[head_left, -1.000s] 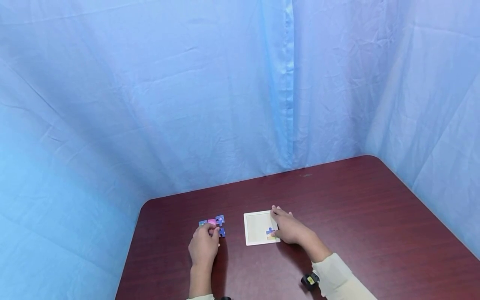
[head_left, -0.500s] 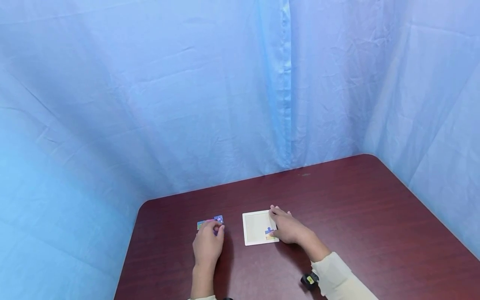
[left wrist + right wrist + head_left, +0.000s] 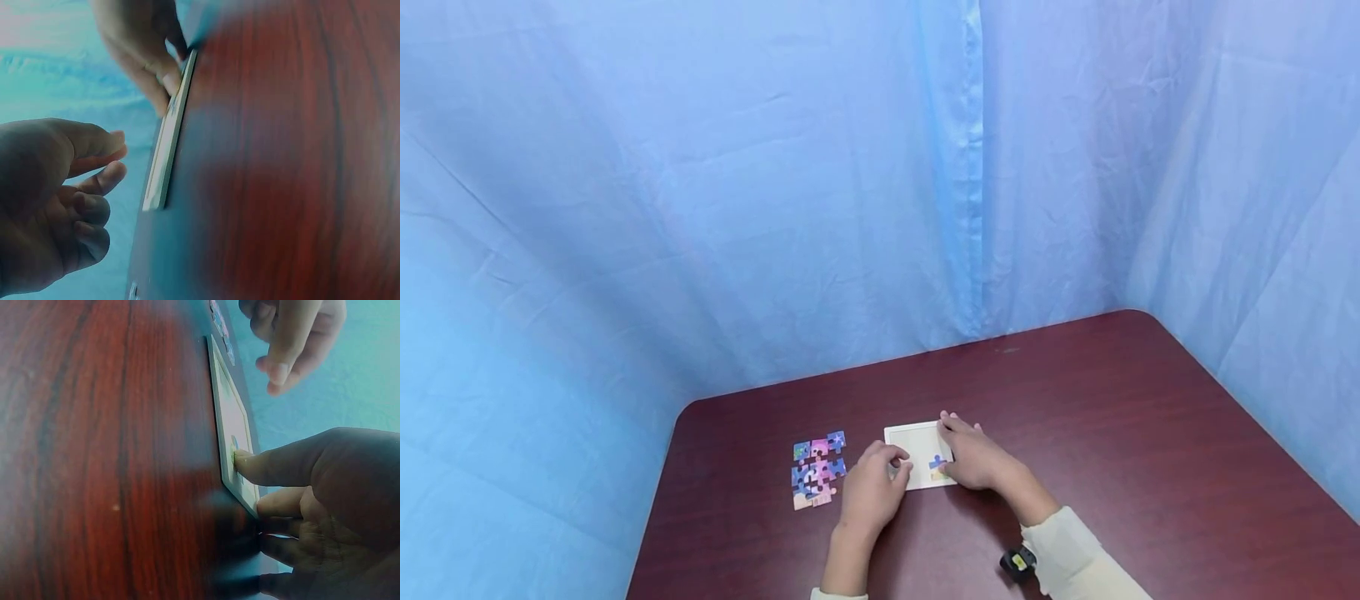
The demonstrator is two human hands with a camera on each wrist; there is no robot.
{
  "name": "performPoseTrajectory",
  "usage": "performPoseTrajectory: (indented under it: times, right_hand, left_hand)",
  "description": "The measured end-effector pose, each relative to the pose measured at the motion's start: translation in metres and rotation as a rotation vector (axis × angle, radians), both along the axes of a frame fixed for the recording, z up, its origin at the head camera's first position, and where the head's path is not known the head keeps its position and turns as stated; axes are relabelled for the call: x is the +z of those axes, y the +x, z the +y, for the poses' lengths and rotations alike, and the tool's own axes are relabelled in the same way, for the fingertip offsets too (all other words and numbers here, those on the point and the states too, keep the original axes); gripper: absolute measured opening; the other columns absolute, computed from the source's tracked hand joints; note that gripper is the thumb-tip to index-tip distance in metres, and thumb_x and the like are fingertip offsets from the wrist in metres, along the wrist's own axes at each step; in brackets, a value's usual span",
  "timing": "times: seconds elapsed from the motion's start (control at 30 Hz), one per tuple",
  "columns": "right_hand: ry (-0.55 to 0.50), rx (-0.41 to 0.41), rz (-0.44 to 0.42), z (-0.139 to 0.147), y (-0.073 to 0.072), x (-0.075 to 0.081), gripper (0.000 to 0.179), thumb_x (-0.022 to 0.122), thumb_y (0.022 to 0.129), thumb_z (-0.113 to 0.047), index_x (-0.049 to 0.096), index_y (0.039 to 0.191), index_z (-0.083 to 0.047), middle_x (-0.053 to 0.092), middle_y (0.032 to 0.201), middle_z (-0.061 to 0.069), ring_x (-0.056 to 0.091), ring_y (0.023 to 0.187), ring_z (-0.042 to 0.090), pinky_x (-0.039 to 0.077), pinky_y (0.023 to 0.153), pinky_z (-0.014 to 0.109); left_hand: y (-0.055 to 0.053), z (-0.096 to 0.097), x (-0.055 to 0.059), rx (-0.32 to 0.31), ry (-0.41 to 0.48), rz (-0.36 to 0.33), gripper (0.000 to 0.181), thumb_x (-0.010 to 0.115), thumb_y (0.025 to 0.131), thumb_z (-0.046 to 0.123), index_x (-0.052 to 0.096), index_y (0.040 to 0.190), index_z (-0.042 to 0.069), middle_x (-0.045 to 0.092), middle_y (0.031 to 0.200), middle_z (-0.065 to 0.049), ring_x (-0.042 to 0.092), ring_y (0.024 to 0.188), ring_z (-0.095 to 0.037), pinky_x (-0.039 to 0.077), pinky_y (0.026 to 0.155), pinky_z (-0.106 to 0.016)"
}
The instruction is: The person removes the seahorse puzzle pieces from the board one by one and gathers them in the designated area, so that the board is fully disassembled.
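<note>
A square white puzzle tray [image 3: 919,435] lies on the table, with one blue and yellow jigsaw piece [image 3: 937,461] in its near right corner. My right hand [image 3: 976,454] rests along the tray's right side; in the right wrist view its thumb [image 3: 250,464] presses on that piece and its other fingers reach past the rim. My left hand [image 3: 872,492] hovers over the tray's near left part. In the left wrist view its thumb and index fingertips [image 3: 115,142] come close together, with nothing visible between them.
Several loose jigsaw pieces [image 3: 820,471], blue, pink and beige, lie grouped left of the tray. The dark red wooden table [image 3: 1075,400] has rounded far corners. Blue curtains [image 3: 812,208] hang behind it and at both sides. A black wrist device [image 3: 1017,564] shows by the right sleeve.
My left hand has moved right from the jigsaw pieces to the tray's left side, uncovering the pieces. My right hand and the tray stay in place.
</note>
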State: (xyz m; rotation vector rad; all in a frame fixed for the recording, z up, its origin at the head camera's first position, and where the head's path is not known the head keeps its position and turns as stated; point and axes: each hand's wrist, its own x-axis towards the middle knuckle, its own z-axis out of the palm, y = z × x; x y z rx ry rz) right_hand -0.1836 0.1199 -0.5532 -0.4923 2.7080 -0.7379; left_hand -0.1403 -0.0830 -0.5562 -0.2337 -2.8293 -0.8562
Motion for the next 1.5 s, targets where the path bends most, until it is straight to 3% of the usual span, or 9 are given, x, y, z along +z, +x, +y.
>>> performPoseTrajectory:
  times: [0.27,0.5,0.73,1.07,1.5]
  right_hand:
    - [0.045,0.019,0.024,0.002,-0.003,0.002,0.049,0.044,0.111,-0.008,0.041,0.156,0.01,0.03,0.171,0.026,0.026,0.162,0.043,0.025,0.124,0.07]
    - [0.059,0.026,0.021,0.002,-0.003,0.0,0.05,0.044,0.108,-0.003,0.04,0.155,0.011,0.03,0.171,0.026,0.025,0.162,0.043,0.025,0.125,0.07]
    - [0.053,0.023,0.03,0.002,-0.004,-0.002,0.051,0.046,0.106,-0.003,0.04,0.156,0.011,0.03,0.171,0.026,0.026,0.161,0.044,0.025,0.124,0.07]
    - [0.055,0.017,0.024,0.002,-0.002,0.0,0.052,0.045,0.105,-0.001,0.04,0.157,0.009,0.029,0.172,0.025,0.026,0.161,0.043,0.025,0.125,0.069]
    - [0.043,0.016,0.033,0.002,0.0,0.002,0.059,0.044,0.096,0.007,0.041,0.155,0.012,0.031,0.17,0.027,0.028,0.16,0.044,0.026,0.124,0.071]
  left_hand:
    - [-0.002,0.021,-0.007,-0.053,-0.031,-0.005,0.018,0.08,0.09,0.025,0.079,0.106,0.016,0.068,0.092,0.002,0.064,0.076,-0.009,0.053,0.068,-0.031]
    - [0.002,0.037,-0.013,-0.074,-0.097,-0.032,0.042,0.083,0.088,0.026,0.076,0.127,0.011,0.063,0.103,-0.003,0.068,0.078,-0.019,0.056,0.07,-0.036]
    - [0.003,0.043,-0.01,-0.083,-0.13,-0.015,0.027,0.084,0.086,0.023,0.082,0.111,0.014,0.06,0.099,0.0,0.067,0.076,-0.017,0.056,0.067,-0.034]
    - [0.003,0.042,-0.012,-0.076,-0.101,-0.006,0.027,0.086,0.085,0.022,0.072,0.107,0.015,0.065,0.102,-0.001,0.071,0.082,-0.02,0.057,0.071,-0.036]
    - [-0.005,0.036,-0.011,-0.073,0.017,-0.009,0.017,0.083,0.088,0.017,0.068,0.096,0.019,0.072,0.086,0.007,0.065,0.076,-0.004,0.049,0.065,-0.025]
